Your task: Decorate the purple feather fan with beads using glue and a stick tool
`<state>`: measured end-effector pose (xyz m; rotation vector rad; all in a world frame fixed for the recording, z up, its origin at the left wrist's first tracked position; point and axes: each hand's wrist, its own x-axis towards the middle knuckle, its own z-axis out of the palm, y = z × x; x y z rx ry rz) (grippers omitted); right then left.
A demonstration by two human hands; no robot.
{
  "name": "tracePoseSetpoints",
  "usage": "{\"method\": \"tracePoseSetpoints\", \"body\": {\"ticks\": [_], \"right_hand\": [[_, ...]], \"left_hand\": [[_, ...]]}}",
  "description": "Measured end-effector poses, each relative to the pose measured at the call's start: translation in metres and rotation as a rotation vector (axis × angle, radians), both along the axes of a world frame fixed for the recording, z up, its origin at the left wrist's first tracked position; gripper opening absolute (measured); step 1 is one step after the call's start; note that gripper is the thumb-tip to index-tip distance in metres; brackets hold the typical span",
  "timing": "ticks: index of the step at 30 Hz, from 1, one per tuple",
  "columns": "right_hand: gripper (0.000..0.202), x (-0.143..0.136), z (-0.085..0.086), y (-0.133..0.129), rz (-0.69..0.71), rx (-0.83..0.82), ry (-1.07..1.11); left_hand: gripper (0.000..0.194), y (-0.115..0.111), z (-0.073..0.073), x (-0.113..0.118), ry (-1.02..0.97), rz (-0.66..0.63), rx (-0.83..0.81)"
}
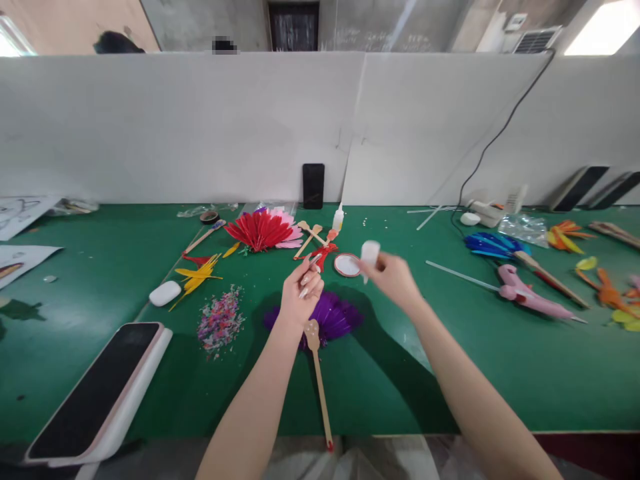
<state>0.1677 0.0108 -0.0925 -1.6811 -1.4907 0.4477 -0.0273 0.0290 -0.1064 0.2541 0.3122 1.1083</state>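
My left hand (303, 292) is raised over a purple feather fan (337, 319), its fingers pinched together around something small and thin that I cannot make out. To its right, my right hand (393, 279) grips a small white bottle (370, 253), blurred, with its narrow end pointing down. A wooden stick (321, 393) with a rounded, spoon-like head lies against the fan and reaches toward the table's front edge. Just behind my hands is a round white dish (347, 265) with a reddish rim. Red feather pieces (326, 252) lie beside the dish.
A red feather fan (263, 231) and an upright white bottle (339, 219) stand farther back. Colourful confetti (221, 321) and a large phone (100, 387) lie left. Rightward are a blue feather fan (493, 244) and a pink glue gun (537, 300). A white partition (200, 127) rises behind.
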Motion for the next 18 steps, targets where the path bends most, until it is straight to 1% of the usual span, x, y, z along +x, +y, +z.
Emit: {"method": "tracePoseSetpoints", "body": {"ticks": [1, 2, 3, 4, 6, 9, 11, 14, 18], "right_hand": [[0.046, -0.001, -0.017, -0.002, -0.002, -0.021, -0.004], [0.047, -0.002, -0.031, -0.005, -0.018, -0.026, -0.005], [0.046, -0.004, -0.041, -0.008, -0.042, -0.020, -0.004], [0.045, -0.005, -0.046, -0.010, -0.044, -0.017, -0.005], [0.045, -0.007, -0.047, -0.014, -0.063, 0.001, 0.001], [0.046, -0.011, -0.040, -0.013, -0.093, 0.029, 0.019], [0.046, -0.014, -0.039, -0.011, -0.103, 0.043, 0.035], [0.046, -0.016, -0.044, -0.007, -0.102, 0.055, 0.057], [0.045, -0.014, -0.051, -0.008, -0.134, 0.080, 0.088]], "left_hand": [[0.040, 0.000, 0.000, 0.001, 0.002, -0.007, 0.000], [0.041, 0.000, -0.001, 0.001, 0.004, -0.014, -0.001], [0.041, 0.000, -0.001, 0.002, 0.007, -0.019, -0.001], [0.042, 0.000, -0.001, 0.002, 0.010, -0.023, -0.001], [0.041, 0.000, -0.001, 0.002, 0.011, -0.026, 0.002], [0.041, 0.000, 0.000, 0.001, 0.006, -0.022, 0.012], [0.042, 0.000, 0.001, 0.001, 0.005, -0.016, 0.019], [0.043, 0.000, 0.002, 0.000, 0.007, -0.006, 0.022], [0.038, -0.001, 0.004, 0.000, 0.009, -0.015, 0.033]]}}
